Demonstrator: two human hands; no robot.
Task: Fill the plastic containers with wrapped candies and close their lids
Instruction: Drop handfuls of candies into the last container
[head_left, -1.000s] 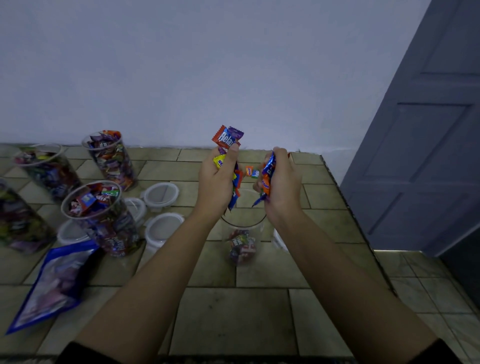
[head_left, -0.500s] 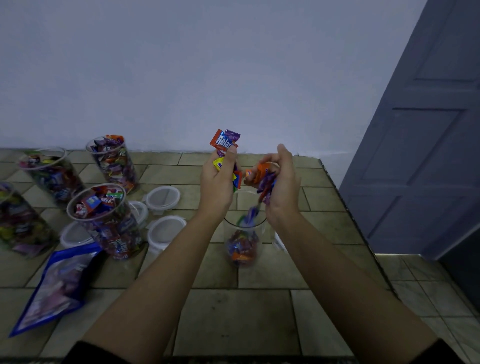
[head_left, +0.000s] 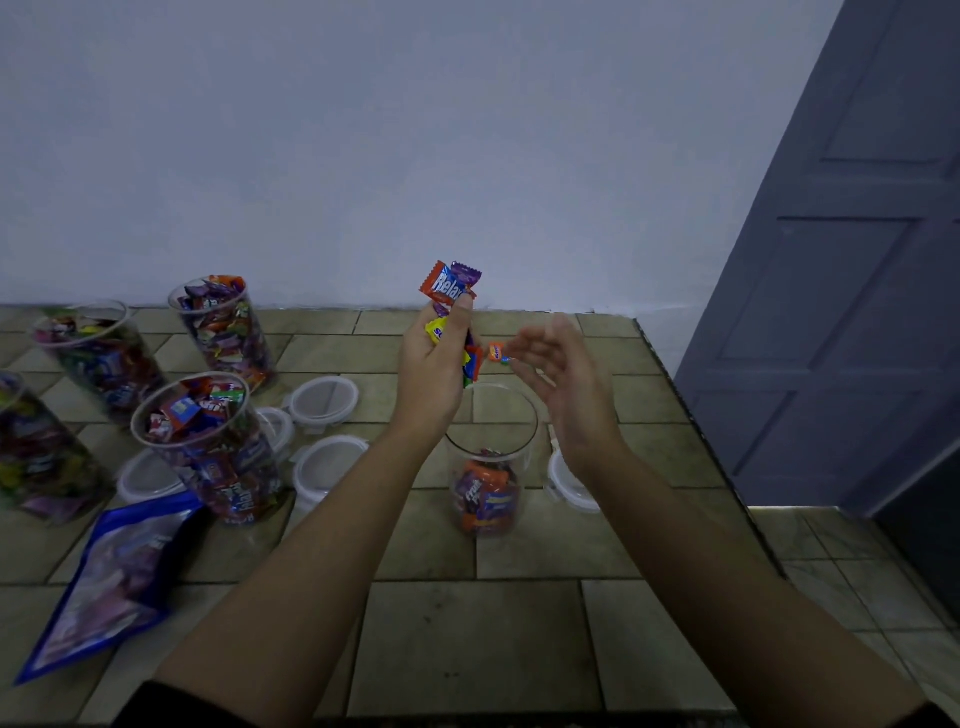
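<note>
Head view, left hand (head_left: 434, 364) gripping a bunch of wrapped candies (head_left: 450, 285), right hand (head_left: 563, 387) open with loose fingers, small orange candy (head_left: 496, 352) between the hands, clear plastic container (head_left: 491, 431) on the tabletop (head_left: 467, 649) just below, a few candies inside.

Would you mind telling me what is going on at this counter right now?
A person is filling a clear plastic container on the tiled counter; it holds only a shallow layer of wrapped candies. The left hand grips a bunch of candies above it, and the open right hand has a small orange candy at its fingertips. Four fuller containers stand to the left, uncovered, round white lids lying beside them.
</note>
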